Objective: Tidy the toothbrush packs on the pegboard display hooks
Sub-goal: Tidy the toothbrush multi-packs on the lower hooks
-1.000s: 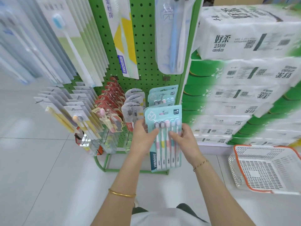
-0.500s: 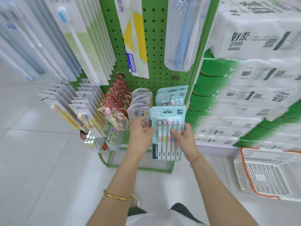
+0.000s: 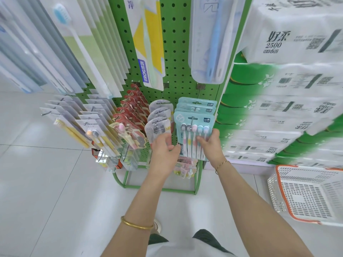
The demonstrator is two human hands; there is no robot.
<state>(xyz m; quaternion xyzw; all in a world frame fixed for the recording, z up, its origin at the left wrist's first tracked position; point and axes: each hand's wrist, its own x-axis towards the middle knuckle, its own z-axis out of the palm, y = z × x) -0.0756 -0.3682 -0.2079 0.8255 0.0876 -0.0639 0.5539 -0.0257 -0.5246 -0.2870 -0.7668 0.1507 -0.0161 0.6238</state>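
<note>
Head view: I see the teal 5-brush pack (image 3: 193, 134) hanging at the front of the lower right hook (image 3: 193, 119) on the green pegboard (image 3: 176, 52). My left hand (image 3: 163, 151) has its grip pinched on the pack's lower left edge. My right hand (image 3: 211, 147) has its grip closed on the right edge, fingers across the handles.
</note>
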